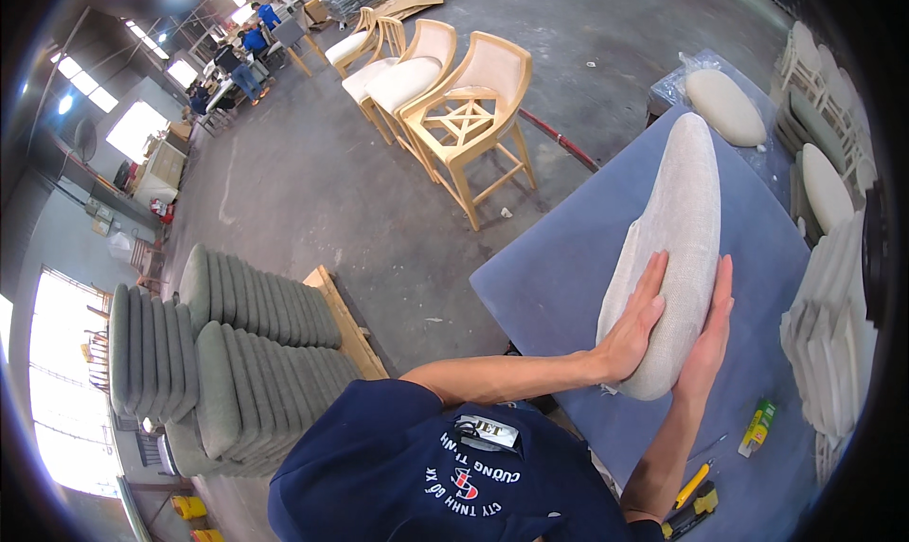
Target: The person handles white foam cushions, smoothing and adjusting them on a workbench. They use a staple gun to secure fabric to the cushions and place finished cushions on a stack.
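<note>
we hold cushion (677,230) on edge on surface (559,277) | left hand (632,326) flat at 9 | right hand (708,338) flat at 3 | not yet laid down

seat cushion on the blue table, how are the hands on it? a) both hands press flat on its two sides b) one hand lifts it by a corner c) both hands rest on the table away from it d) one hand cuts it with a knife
a: the left hand lies flat on one side of the pale seat cushion and the right hand on the other, with the cushion standing on edge on the blue table.
</note>
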Demonstrator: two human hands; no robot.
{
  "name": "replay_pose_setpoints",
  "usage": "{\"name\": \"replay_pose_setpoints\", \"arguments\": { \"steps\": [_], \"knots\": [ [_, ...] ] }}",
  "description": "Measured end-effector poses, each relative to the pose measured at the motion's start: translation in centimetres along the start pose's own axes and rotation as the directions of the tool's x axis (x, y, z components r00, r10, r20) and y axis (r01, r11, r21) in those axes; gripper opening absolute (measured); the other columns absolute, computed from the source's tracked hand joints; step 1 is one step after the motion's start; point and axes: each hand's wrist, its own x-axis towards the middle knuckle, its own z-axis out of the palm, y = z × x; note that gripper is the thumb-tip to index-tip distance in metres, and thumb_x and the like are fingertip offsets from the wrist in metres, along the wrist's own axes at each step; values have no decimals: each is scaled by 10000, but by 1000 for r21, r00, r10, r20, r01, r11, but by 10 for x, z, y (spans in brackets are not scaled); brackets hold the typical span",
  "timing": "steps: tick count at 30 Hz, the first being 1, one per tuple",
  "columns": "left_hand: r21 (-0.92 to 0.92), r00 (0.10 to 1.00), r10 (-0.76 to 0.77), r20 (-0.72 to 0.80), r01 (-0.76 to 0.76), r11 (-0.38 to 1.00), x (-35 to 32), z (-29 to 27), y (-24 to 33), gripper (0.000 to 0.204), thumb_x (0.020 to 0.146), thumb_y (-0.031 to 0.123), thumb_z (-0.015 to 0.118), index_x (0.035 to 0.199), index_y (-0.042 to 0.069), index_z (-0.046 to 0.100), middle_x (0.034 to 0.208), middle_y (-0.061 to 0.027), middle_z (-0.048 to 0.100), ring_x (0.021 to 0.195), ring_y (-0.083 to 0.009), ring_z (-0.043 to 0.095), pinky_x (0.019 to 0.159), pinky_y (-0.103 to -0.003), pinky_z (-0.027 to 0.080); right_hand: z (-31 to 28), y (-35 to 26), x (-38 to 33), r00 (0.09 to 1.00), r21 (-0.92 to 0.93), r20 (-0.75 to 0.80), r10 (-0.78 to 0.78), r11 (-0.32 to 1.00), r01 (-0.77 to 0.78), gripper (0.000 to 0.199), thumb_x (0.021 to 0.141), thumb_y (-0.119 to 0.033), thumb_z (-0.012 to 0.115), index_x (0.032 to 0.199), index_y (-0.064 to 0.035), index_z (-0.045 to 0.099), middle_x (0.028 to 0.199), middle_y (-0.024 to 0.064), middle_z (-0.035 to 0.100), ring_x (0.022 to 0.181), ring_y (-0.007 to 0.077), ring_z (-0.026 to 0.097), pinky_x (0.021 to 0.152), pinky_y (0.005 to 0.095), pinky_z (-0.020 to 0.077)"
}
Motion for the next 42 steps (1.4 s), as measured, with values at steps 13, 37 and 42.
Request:
{"name": "replay_pose_setpoints", "arguments": {
  "steps": [13, 37, 42],
  "knots": [
    [7, 1000, 11, 4, -11, 1000, 12, 2, 3, 754, 1126, 426, 257, 1706, 6, 21, 1791, -208, -10, 1661, -327, -47, 1333, -435, 6, -4, -7, 19, 999, 41, -34, 42, 998, -40, 673, 1178, -458, 217, 1672, -10, 301, 1734, 162, 311, 1603, 273, 289, 1306, 397, 197],
    [-255, 994, -106, 26, 109, 961, 16, 11, 22, 815, 1097, 484, 260, 1714, 54, -54, 1779, -156, 140, 1590, -288, 297, 1284, -412, 284, -27, -28, 26, 995, 32, 33, -97, 995, 96, 798, 1152, -574, 224, 1701, -4, 123, 1775, 219, 116, 1651, 336, 85, 1333, 440, 70],
    [-172, 996, 60, 62, -48, 984, 14, 6, 5, 866, 1086, 527, 261, 1702, 19, -75, 1777, -214, 89, 1608, -352, 245, 1292, -447, 264, -7, 37, 26, 982, 17, 129, -135, 991, 134, 815, 1158, -524, 224, 1678, 68, 15, 1780, 236, 32, 1655, 335, 10, 1329, 406, 37]
  ]
}}
